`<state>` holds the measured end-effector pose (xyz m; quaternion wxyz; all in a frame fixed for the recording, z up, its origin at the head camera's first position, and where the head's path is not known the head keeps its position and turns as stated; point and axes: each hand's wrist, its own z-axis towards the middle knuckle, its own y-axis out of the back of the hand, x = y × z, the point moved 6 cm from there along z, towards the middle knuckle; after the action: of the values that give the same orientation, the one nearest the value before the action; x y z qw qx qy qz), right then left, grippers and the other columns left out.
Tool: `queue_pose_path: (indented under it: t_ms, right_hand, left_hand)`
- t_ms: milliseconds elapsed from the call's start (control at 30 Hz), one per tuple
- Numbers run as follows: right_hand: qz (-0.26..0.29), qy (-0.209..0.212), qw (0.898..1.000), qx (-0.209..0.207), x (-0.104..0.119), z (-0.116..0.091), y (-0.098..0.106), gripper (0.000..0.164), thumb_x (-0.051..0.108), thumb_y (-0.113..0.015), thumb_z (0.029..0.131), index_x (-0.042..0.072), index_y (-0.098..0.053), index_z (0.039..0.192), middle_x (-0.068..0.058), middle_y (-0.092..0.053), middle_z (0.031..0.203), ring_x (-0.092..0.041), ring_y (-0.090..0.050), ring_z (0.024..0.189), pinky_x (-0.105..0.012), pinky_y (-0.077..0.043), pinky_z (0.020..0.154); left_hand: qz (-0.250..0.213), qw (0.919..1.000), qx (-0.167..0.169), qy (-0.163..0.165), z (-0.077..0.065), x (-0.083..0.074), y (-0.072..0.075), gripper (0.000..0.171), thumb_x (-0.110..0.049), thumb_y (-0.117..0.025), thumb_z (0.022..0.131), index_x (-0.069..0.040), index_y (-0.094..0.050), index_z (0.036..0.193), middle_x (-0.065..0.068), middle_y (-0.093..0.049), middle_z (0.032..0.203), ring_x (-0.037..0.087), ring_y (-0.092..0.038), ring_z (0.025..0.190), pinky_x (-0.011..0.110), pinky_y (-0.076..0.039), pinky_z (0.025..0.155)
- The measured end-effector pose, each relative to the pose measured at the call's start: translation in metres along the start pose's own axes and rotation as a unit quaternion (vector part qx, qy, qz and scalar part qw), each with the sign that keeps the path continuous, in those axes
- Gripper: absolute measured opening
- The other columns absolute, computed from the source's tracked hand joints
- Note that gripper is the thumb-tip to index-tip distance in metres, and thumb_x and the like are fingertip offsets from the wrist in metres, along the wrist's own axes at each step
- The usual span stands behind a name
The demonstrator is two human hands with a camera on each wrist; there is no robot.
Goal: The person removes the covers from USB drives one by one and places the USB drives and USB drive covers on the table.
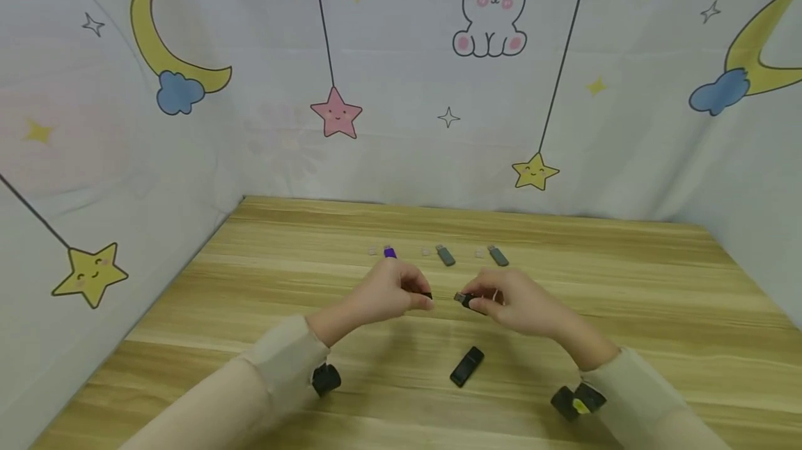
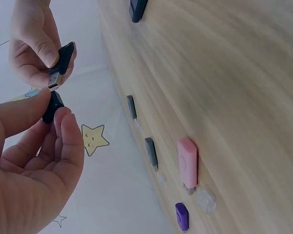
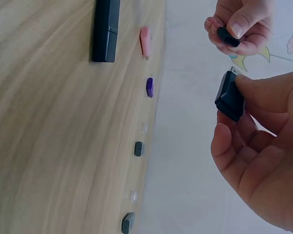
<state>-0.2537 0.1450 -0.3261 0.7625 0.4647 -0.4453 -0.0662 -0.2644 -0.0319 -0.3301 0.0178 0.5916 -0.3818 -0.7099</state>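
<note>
Between thumb and fingers, my left hand [image 1: 395,290] pinches a small black cap [image 2: 52,108]. My right hand [image 1: 519,302] pinches a black USB stick [image 3: 230,100], its bare metal plug [image 2: 53,79] pointing at the cap. In the head view a gap separates the two pieces. Below the hands, on the wooden table, lies a second black USB stick [image 1: 467,366] that looks capped, since no plug shows. A pink USB stick [image 2: 187,163] with its plug bare lies on the table in the left wrist view; the left hand and arm hide it in the head view.
Farther back lie a purple USB stick [image 1: 390,253] and two grey ones, the middle [image 1: 445,255] and the right [image 1: 498,255], plugs bare. Clear caps [image 1: 372,251] sit beside them. A white patterned curtain [image 1: 401,164] stands behind the table [image 1: 282,227].
</note>
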Motion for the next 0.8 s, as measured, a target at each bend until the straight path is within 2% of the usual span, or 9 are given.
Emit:
queue_pose_path:
  t_ms: [133, 367, 600, 800]
  right_hand:
    - [0.013, -0.046, 0.999, -0.020, -0.008, 0.007, 0.002, 0.020, 0.012, -0.061, 0.095, 0.002, -0.067, 0.112, 0.001, -0.065, 0.087, -0.008, -0.057, 0.074, -0.026, -0.050, 0.062]
    - [0.029, -0.091, 0.994, -0.055, -0.019, 0.017, 0.003, 0.021, 0.010, -0.063, 0.093, 0.002, -0.067, 0.112, -0.001, -0.064, 0.086, -0.012, -0.058, 0.076, -0.029, -0.050, 0.066]
    - [0.057, -0.143, 0.986, -0.069, -0.032, 0.025, 0.000, 0.025, 0.009, -0.063, 0.093, -0.003, -0.065, 0.114, -0.008, -0.064, 0.088, -0.014, -0.060, 0.071, -0.028, -0.053, 0.061]
    - [0.075, -0.173, 0.980, -0.063, -0.043, 0.033, -0.006, 0.027, 0.010, -0.062, 0.093, -0.004, -0.064, 0.116, -0.011, -0.064, 0.092, -0.015, -0.061, 0.072, -0.037, -0.056, 0.063]
  left_hand:
    - [-0.010, 0.9994, -0.002, 0.033, 0.006, 0.004, 0.004, 0.008, -0.010, -0.072, 0.086, -0.003, -0.072, 0.090, 0.001, -0.069, 0.079, 0.018, -0.057, 0.055, 0.032, -0.052, 0.053]
    - [0.014, 0.9984, -0.020, 0.052, 0.018, 0.009, 0.010, 0.006, -0.010, -0.073, 0.085, -0.006, -0.072, 0.089, 0.000, -0.069, 0.082, 0.011, -0.060, 0.073, 0.026, -0.051, 0.067]
    - [0.023, 0.9975, -0.045, 0.050, 0.032, 0.013, 0.013, 0.010, -0.005, -0.074, 0.083, -0.003, -0.069, 0.090, 0.004, -0.067, 0.084, 0.012, -0.061, 0.072, 0.026, -0.052, 0.065]
    - [0.019, 0.9975, -0.041, 0.055, 0.042, 0.019, 0.011, 0.010, -0.005, -0.073, 0.084, -0.003, -0.069, 0.093, 0.005, -0.068, 0.085, 0.013, -0.062, 0.072, 0.026, -0.053, 0.066]
